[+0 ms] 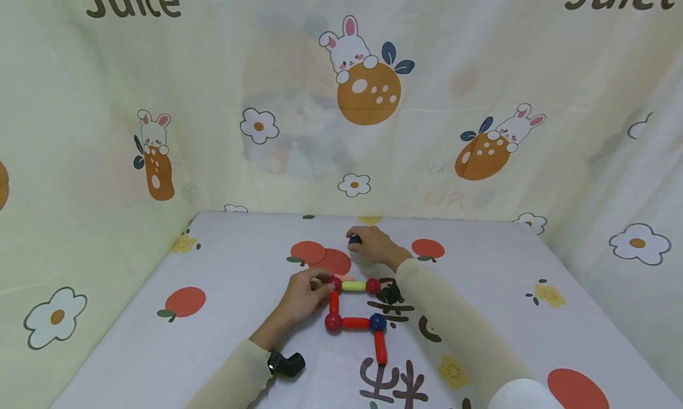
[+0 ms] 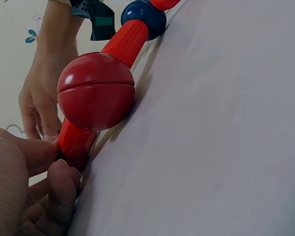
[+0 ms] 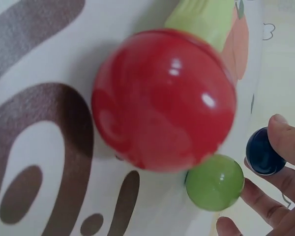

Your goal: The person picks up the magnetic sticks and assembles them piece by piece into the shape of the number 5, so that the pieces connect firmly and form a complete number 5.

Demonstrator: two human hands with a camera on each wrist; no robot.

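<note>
A ball-and-stick frame lies on the table. Its red balls (image 1: 333,322) and one blue ball (image 1: 377,322) are joined by red sticks (image 1: 356,323) and a yellow-green stick (image 1: 354,286). One red stick (image 1: 380,347) points toward the near side with a free end. At the far left corner, my left hand (image 1: 301,296) pinches the frame; its fingers partly hide the corner ball. Beyond the frame, my right hand (image 1: 375,246) holds a loose dark blue ball (image 3: 265,151) between thumb and finger. A green ball (image 3: 215,182) is by its other fingers in the right wrist view.
The white tabletop cloth (image 1: 240,237) carries printed fruit, flowers and lettering. Behind and at both sides hang cream curtains (image 1: 299,53) with rabbit prints. A black band (image 1: 287,364) sits on my left wrist.
</note>
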